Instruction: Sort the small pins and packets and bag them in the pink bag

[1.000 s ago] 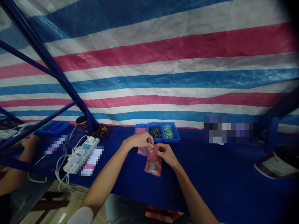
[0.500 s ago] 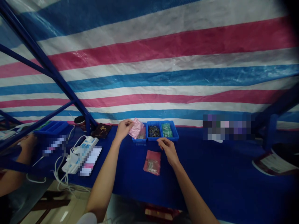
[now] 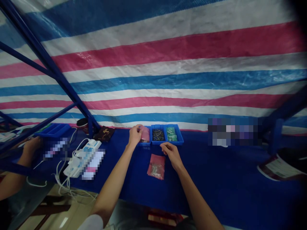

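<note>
Left hand (image 3: 135,135): pinched on pink bag (image 3: 145,133), shifted farther over left blue tray (image 3: 145,145). Right hand (image 3: 171,152): loosely curled, contents unclear.

Both arms reach forward, converging: the left forearm (image 3: 115,182) slants inward, and the right forearm (image 3: 195,196) angles in from the other side. The left hand (image 3: 135,135), farther out, pinches thumb against fingers; the right hand (image 3: 170,154) hovers, fingers bent (whether its fingertips meet is unclear).
</note>
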`<state>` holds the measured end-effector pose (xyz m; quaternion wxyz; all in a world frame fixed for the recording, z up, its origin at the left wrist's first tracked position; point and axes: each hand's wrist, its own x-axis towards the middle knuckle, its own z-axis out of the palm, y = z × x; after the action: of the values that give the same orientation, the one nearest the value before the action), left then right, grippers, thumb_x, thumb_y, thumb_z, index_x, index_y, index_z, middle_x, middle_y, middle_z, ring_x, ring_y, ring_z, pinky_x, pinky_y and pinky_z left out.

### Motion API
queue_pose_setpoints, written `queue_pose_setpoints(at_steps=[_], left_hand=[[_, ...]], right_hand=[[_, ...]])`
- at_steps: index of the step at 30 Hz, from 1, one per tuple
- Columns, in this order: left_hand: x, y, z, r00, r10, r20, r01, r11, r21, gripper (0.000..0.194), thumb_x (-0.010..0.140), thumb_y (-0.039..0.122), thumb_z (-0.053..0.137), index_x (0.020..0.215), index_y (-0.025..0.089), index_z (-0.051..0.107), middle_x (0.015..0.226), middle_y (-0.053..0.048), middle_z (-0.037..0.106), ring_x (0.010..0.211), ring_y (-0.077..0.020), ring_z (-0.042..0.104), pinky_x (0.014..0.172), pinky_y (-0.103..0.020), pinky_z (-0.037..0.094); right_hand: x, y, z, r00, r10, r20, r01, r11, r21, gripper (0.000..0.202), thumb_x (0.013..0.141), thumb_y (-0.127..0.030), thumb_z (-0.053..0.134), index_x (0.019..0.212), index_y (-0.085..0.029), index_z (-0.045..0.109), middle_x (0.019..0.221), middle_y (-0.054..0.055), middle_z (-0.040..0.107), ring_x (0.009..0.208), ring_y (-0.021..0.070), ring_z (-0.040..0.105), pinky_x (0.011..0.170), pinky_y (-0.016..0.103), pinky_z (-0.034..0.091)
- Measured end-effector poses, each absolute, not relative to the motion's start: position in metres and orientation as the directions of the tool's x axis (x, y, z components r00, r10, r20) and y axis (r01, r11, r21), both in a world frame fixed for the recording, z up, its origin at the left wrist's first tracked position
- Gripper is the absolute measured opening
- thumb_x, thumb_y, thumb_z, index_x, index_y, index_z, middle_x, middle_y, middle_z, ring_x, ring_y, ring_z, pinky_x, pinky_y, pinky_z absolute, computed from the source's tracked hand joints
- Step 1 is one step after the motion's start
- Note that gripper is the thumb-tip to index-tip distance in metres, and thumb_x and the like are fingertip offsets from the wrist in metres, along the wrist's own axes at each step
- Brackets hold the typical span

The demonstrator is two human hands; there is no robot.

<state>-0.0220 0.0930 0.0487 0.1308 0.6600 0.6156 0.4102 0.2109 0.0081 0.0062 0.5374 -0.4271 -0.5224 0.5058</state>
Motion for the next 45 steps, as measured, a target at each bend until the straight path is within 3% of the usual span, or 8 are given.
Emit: queue_pose_setpoints(at_steps=[6,14,18,24,33,36,40,45], left_hand=[[-0.021,0.091,0.047,0.056,0.979,0.196,0.852,-0.149,0.501,0.024,0.082,0.019,0.069,0.105,0.017,0.074,0.09,-0.011,0.072,0.086,-0.0248,0.067,0.085,-0.036,0.05],[-0.021,0.088,0.067,0.242,0.939,0.244,0.923,-0.3,0.239,0.051,0.081,0.012,0.064,0.131,0.016,0.06,0.142,-0.019,0.048,0.131,-0.0334,0.047,0.111,-0.042,0.037],[-0.015,0.101,0.055,0.399,0.915,0.058,0.863,-0.397,0.312,0.061,0.078,0.01,0.063,0.138,0.015,0.054,0.152,-0.018,0.042,0.141,-0.0327,0.039,0.116,-0.041,0.031],[-0.013,0.112,0.043,0.392,0.908,-0.149,0.874,-0.318,0.367,0.07,0.075,0.008,0.063,0.144,0.017,0.049,0.154,-0.016,0.039,0.141,-0.0317,0.041,0.116,-0.039,0.032],[-0.01,0.109,0.065,0.373,0.911,-0.175,0.881,-0.288,0.375,0.075,0.065,0.01,0.073,0.138,0.015,0.055,0.155,-0.019,0.036,0.137,-0.0384,0.045,0.109,-0.04,0.039],[-0.008,0.105,0.065,0.38,0.92,-0.097,0.869,-0.319,0.377,0.064,0.064,0.007,0.072,0.127,0.016,0.064,0.147,-0.017,0.049,0.132,-0.0377,0.05,0.108,-0.039,0.041],[-0.006,0.1,0.057,0.396,0.915,-0.081,0.861,-0.339,0.379,0.054,0.064,0.0,0.065,0.116,0.017,0.071,0.13,-0.014,0.065,0.121,-0.0343,0.06,0.104,-0.037,0.045],[-0.009,0.089,0.061,0.403,0.915,-0.009,0.852,-0.371,0.37,0.059,0.067,0.001,0.069,0.123,0.018,0.067,0.139,-0.014,0.057,0.127,-0.0343,0.054,0.108,-0.04,0.041]], right_hand=[[0.211,0.007,0.007,-0.103,0.987,0.124,-0.099,0.114,-0.989,0.037,0.082,-0.055,0.068,0.076,-0.019,0.064,0.066,0.0,0.056,0.058,0.0131,0.047,0.055,0.027,0.037],[0.211,0.007,0.008,-0.135,0.986,0.099,-0.096,0.087,-0.992,0.039,0.081,-0.056,0.069,0.076,-0.018,0.064,0.065,0.0,0.056,0.058,0.0125,0.048,0.056,0.026,0.038],[0.211,0.007,0.009,-0.139,0.984,0.11,-0.1,0.097,-0.99,0.037,0.082,-0.055,0.068,0.077,-0.018,0.064,0.066,-0.001,0.056,0.058,0.0126,0.048,0.057,0.026,0.038],[0.211,0.007,0.009,-0.142,0.983,0.112,-0.114,0.096,-0.989,0.035,0.081,-0.053,0.07,0.077,-0.018,0.066,0.065,-0.001,0.057,0.058,0.0123,0.048,0.056,0.026,0.037],[0.212,0.004,0.007,-0.168,0.964,0.205,0.04,0.215,-0.976,0.031,0.083,-0.049,0.066,0.075,-0.019,0.065,0.066,-0.001,0.057,0.06,0.0139,0.048,0.059,0.027,0.037],[0.211,0.002,0.003,-0.261,0.941,0.217,0.143,0.26,-0.955,0.028,0.085,-0.047,0.063,0.079,-0.019,0.068,0.066,-0.001,0.059,0.059,0.0141,0.048,0.058,0.027,0.036],[0.21,0.002,-0.001,-0.368,0.888,0.276,0.333,0.403,-0.853,0.019,0.081,-0.039,0.067,0.076,-0.021,0.07,0.064,-0.001,0.059,0.063,0.0153,0.049,0.068,0.03,0.039],[0.209,0.003,-0.003,-0.436,0.851,0.293,0.492,0.498,-0.715,0.019,0.073,-0.041,0.078,0.078,-0.024,0.073,0.07,0.0,0.058,0.069,0.017,0.05,0.084,0.036,0.039]])
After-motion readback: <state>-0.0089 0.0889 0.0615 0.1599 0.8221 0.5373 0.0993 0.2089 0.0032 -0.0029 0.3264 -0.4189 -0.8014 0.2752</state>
